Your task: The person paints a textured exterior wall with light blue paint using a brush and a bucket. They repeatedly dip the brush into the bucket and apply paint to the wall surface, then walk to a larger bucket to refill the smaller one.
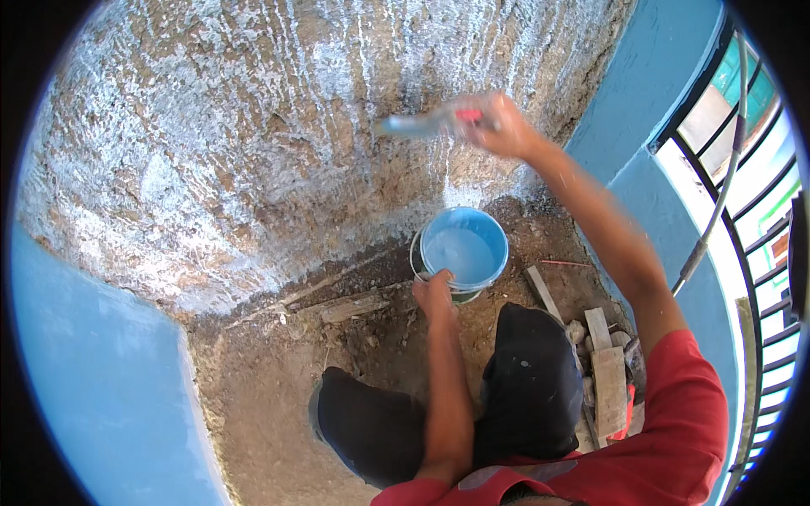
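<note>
Blurred by motion, my right hand [490, 126] grips the handle of a paintbrush [414, 124], its tip pointing left in front of the rough wall [304, 145]. Patches and long drips of whitish coating mark that wall. My left hand [436, 292] holds the near rim of a blue bucket [464, 218], fingers closed over the edge. Inside the bucket is a pale milky liquid [462, 254]. The bucket is just beyond my knees, near the foot of the wall; whether it rests on the ground I cannot tell.
Blue painted walls stand at left [107, 373] and right [671, 221], the right one with a barred window [728, 171]. Wooden boards [610, 389] and stones [577, 332] lie right of my knees. A wooden strip [354, 308] lies on the dirt floor [266, 392] along the rough wall.
</note>
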